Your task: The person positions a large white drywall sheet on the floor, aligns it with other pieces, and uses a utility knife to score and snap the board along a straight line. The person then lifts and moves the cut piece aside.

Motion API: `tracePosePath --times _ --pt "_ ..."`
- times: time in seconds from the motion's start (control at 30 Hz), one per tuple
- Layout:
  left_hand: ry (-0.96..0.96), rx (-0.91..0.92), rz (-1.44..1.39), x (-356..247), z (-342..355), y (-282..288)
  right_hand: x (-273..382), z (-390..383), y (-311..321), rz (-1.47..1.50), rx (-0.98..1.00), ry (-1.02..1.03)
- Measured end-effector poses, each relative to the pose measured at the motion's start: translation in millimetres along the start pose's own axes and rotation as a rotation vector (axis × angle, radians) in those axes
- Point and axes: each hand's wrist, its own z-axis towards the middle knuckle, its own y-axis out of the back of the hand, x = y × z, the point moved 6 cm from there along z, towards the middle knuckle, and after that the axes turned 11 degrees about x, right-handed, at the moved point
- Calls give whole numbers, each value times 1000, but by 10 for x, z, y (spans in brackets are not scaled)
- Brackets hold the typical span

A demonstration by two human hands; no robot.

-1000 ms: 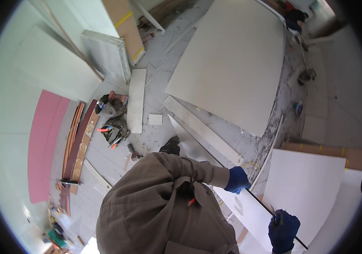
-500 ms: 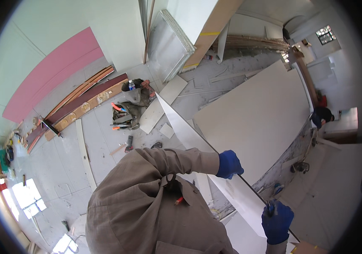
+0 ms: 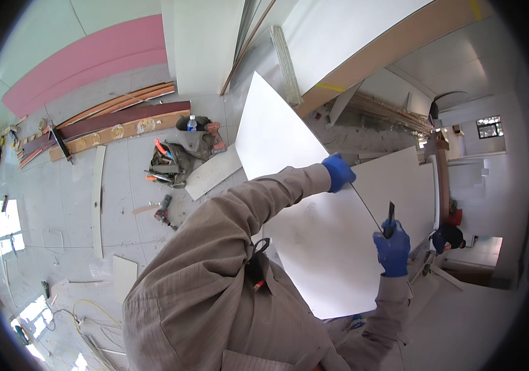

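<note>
A large white panel (image 3: 314, 247) stands tilted up in front of me, its far edge running from the upper left down to the right. My left hand (image 3: 339, 173), in a blue glove, is closed around that far edge near its middle. Lower down to the right, my right hand (image 3: 393, 250), also gloved in blue, grips a black utility knife (image 3: 390, 217) pointing upward. Its fingers are beside the panel's edge; whether they touch it I cannot tell. Behind the raised panel lies another pale sheet (image 3: 394, 185).
A tool bag (image 3: 175, 164), a water bottle (image 3: 191, 123) and a cordless drill (image 3: 164, 211) are on the floor at left. Wooden boards (image 3: 116, 127) lie beyond. Another person (image 3: 447, 238) bends at the far right. A brown post (image 3: 338, 80) stands ahead.
The panel has been lifted and tipped up, showing more of its white face. Both hands have risen in view, the right also moving left. My view has turned.
</note>
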Motion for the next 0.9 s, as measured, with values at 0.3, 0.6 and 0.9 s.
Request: tracePosePath --times 0.3,0.6,0.9 --pt "146 -314 -330 33 -216 229 375 2349 565 -318 -32 172" --pt "-297 -309 -243 -630 -289 324 2540 4214 738 -739 84 115" --pt "-73 -399 -338 262 -52 774 4029 5482 766 -888 -83 206"
